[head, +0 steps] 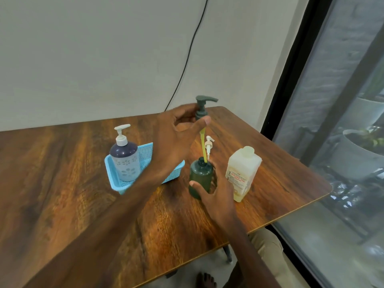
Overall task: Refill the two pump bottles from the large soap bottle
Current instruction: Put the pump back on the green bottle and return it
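My left hand [176, 132] holds the dark green pump head [202, 107] by its collar, lifted above the green pump bottle [199, 175]. Its yellowish dip tube [203, 146] still reaches down into the bottle's open neck. My right hand [216, 194] wraps the lower part of the green bottle, which stands on the table. The large pale soap bottle [242, 173] stands capped just right of it. A second pump bottle [124, 159], dark blue on top with a white pump, stands in a blue basket [113, 177] on the left.
A small white pump head [208, 145] shows behind the green bottle. The wooden table [83, 204] ends at a rounded corner on the right, beside a glass window. A black cable runs down the wall behind.
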`<act>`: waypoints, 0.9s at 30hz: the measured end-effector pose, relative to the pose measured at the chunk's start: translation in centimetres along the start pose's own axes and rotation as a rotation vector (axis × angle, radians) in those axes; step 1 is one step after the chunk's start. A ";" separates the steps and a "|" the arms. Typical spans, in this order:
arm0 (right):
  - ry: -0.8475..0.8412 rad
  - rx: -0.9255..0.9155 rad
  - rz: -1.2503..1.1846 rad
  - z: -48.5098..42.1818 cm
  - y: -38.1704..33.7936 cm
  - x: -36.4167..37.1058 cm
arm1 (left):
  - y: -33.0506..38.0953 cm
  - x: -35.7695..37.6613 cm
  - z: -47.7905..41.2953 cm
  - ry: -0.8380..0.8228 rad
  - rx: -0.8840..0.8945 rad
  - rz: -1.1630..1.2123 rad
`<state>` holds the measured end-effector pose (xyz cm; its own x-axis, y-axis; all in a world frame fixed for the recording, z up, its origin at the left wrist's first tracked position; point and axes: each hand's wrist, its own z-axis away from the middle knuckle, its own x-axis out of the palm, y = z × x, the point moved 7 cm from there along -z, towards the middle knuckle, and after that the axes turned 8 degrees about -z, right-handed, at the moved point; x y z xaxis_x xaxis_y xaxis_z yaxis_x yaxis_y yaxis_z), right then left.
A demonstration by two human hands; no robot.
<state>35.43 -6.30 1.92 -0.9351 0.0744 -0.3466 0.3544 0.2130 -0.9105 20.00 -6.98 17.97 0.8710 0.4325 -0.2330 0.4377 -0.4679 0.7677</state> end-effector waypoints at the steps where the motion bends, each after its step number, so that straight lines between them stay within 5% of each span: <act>1: 0.002 0.000 0.000 0.0 0.0 0.0 | -0.6 0.5 0.3 -0.025 -0.012 -0.008; 8: 0.014 -0.007 0.000 0.0 0.0 0.0 | -1.6 1.7 3.0 -0.115 0.024 -0.155; 18: -0.009 0.019 -0.008 -0.2 0.6 0.3 | 0.6 -0.7 -0.3 0.058 0.119 -0.140; 27: 0.001 -0.043 -0.052 0.0 -0.1 0.1 | -3.9 2.4 3.2 -0.124 0.007 -0.157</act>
<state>35.30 -6.33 1.96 -0.9522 0.0634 -0.2988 0.3049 0.2578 -0.9168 21.15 -6.62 12.51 0.8127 0.4028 -0.4211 0.5713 -0.4082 0.7121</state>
